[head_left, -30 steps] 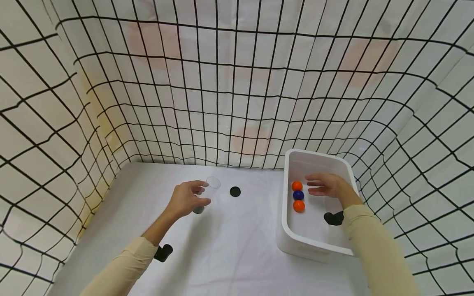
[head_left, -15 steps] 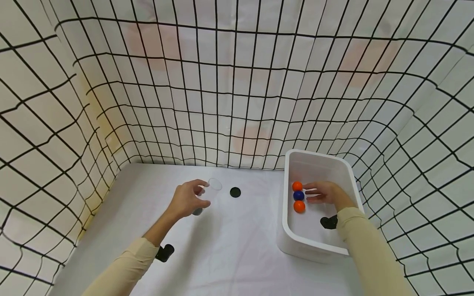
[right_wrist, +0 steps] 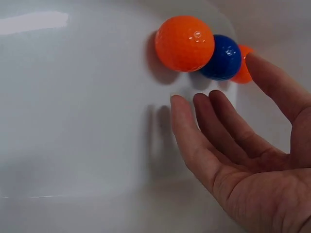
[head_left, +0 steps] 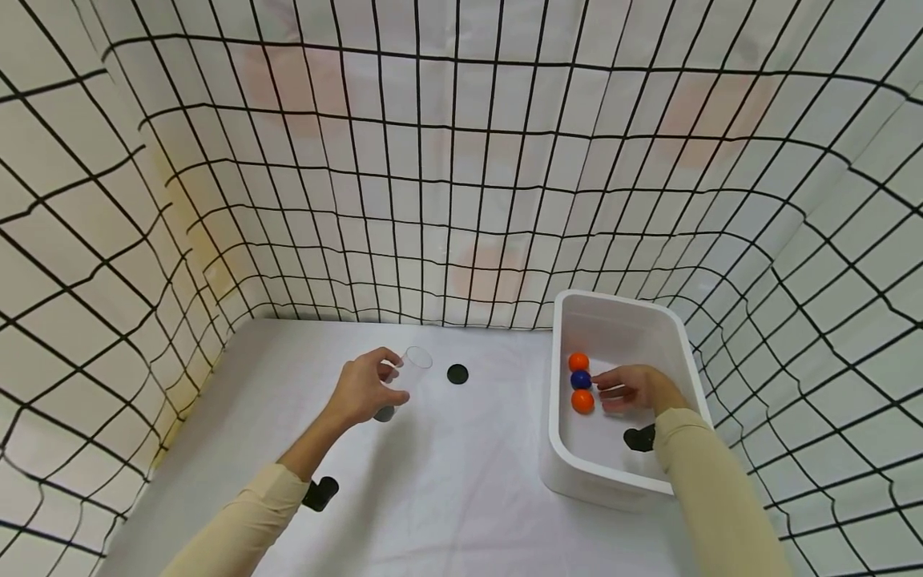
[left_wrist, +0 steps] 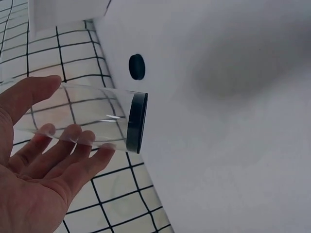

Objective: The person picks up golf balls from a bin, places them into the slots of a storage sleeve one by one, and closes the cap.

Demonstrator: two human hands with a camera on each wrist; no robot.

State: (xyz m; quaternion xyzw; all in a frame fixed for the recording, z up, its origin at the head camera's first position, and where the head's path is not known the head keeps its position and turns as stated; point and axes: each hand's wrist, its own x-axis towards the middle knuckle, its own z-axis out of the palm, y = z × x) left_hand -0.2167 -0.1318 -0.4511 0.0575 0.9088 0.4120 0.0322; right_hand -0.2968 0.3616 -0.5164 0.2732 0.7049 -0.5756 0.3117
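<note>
My left hand [head_left: 364, 389] grips a clear cylinder [left_wrist: 95, 116] with a dark cap [left_wrist: 137, 122] on its lower end, thumb on one side and fingers on the other. Its round upper rim [head_left: 419, 357] faces up in the head view, over the white table. Inside the white bin [head_left: 613, 472], my right hand [head_left: 634, 389] reaches toward a row of golf balls with loosely bent, parted fingers and nothing in them. A near orange golf ball [head_left: 582, 401], a blue golf ball [head_left: 580, 380] and a far orange golf ball [head_left: 578, 362] line the bin's left wall. The fingertips are close by the blue one.
A loose black disc [head_left: 457, 373], like the cylinder's cap, lies on the white table [head_left: 461, 481] between cylinder and bin. Black netting [head_left: 454, 188] over white cloth encloses the back and both sides. The bin's raised walls surround the right hand.
My right hand has moved left inside the bin up to the balls, then slightly toward me, its fingertips now by the blue golf ball. The left hand holds the cylinder almost still.
</note>
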